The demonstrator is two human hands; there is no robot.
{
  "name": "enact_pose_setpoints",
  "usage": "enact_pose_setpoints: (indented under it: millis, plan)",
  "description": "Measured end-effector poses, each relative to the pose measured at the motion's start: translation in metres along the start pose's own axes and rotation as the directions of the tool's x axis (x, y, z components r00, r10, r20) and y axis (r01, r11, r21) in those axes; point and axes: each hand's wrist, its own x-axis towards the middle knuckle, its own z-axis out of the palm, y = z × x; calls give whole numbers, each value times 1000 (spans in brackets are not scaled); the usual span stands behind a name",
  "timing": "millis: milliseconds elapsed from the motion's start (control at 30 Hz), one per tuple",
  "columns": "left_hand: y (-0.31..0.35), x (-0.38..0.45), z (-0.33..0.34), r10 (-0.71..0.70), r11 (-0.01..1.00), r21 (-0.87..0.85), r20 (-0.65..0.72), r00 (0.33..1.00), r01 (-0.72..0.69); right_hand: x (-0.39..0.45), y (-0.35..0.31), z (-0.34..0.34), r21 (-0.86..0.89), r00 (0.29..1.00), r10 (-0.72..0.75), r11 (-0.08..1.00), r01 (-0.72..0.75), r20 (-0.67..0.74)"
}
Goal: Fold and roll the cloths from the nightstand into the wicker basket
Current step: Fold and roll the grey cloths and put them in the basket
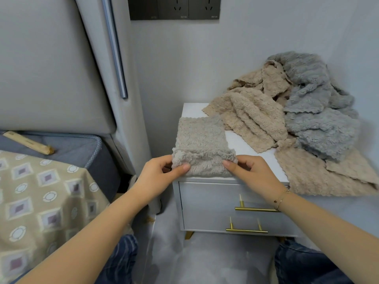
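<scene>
Grey-beige fleece cloth (202, 140) lay lengthwise toward 12 o'clock on the surface (252, 144). Left hand (160, 173) and right hand (252, 171) pinched its rolled near edge at either end, equally near.

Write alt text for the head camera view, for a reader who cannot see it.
Two bare hands, left hand and right hand, pinch the near end of a folded grey-beige cloth on a white nightstand, starting a roll. Loose beige and grey cloths are heaped behind it; a bed lies left.
</scene>
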Motion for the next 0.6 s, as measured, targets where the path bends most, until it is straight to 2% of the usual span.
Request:
enact_pose_setpoints:
  millis: [167,300,433,600]
  plan:
    - [-3,3,4,-32,999,-20,-3,999,32,1,1,1,40,1000,3,999,-3,-14]
    - [-3,9,11,-85,996,-1,-128,988,86,3,3,4,95,996,52,994,-45,-70]
    - [-3,12,18,-159,985,19,-304,939,172,8,3,10,40,985,98,995,-93,-144]
    - [-5,13,15,-204,968,70,-333,921,240,15,3,18,-64,971,90,992,-107,-223]
